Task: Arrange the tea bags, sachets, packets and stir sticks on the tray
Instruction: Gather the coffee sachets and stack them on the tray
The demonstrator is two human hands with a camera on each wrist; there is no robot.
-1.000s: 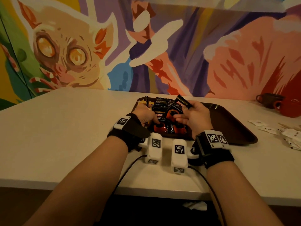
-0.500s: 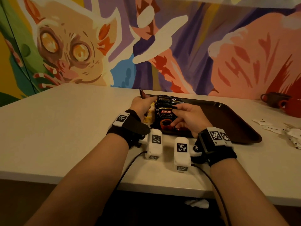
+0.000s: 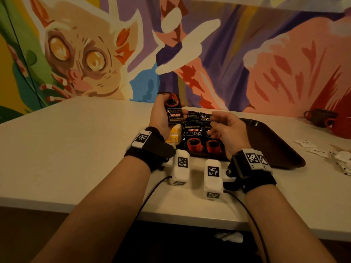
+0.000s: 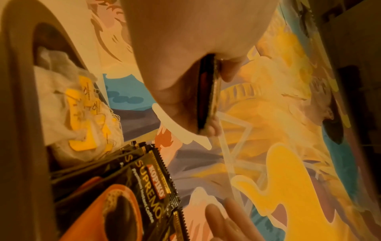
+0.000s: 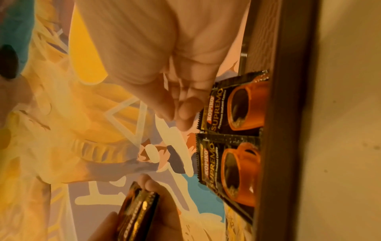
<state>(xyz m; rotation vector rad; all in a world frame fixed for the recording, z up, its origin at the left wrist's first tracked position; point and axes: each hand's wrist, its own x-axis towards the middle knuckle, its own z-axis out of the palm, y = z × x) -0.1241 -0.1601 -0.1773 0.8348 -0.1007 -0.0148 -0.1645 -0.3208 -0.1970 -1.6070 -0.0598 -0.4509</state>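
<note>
- Left hand (image 3: 160, 115), just above centre of the head view, grips a black coffee packet (image 3: 173, 109) raised above the tray's left end, thumb on one face, fingers on the other.
- Right hand (image 3: 227, 130), right of centre, hovers over the tray with a loose, empty grip, fingers relaxed.
- Brown tray (image 3: 275, 147) lies on the pale worktop (image 3: 66, 149).
- Two coffee packets (image 3: 201, 138) lie side by side on the tray, more behind them.
- Tea bags (image 3: 173, 136) with yellow tags sit at the tray's left end.
- White sachets (image 3: 322, 150) lie on the worktop at the frame's right edge.
</note>
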